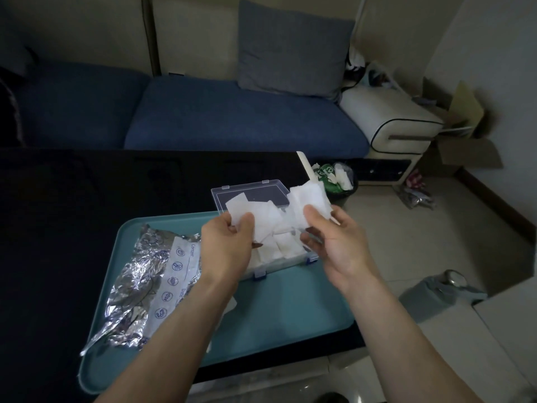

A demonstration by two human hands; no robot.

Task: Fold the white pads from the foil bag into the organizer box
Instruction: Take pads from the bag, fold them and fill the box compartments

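Both hands are raised over the clear organizer box (255,273), which stands on a teal tray (290,309) with its lid (250,193) open behind. My left hand (229,245) pinches a white pad (236,209) between thumb and fingers. My right hand (334,237) grips another white pad (312,199) by its lower edge. Several white pads (279,245) lie piled in the box below the hands. The crumpled foil bag (145,286) lies flat on the tray's left side.
The tray sits on a black table (58,228). Behind it is a blue sofa (232,120) with a grey cushion. A bin (337,178) with green and white rubbish stands by the table's far right corner. Cardboard boxes (465,146) sit on the tiled floor at right.
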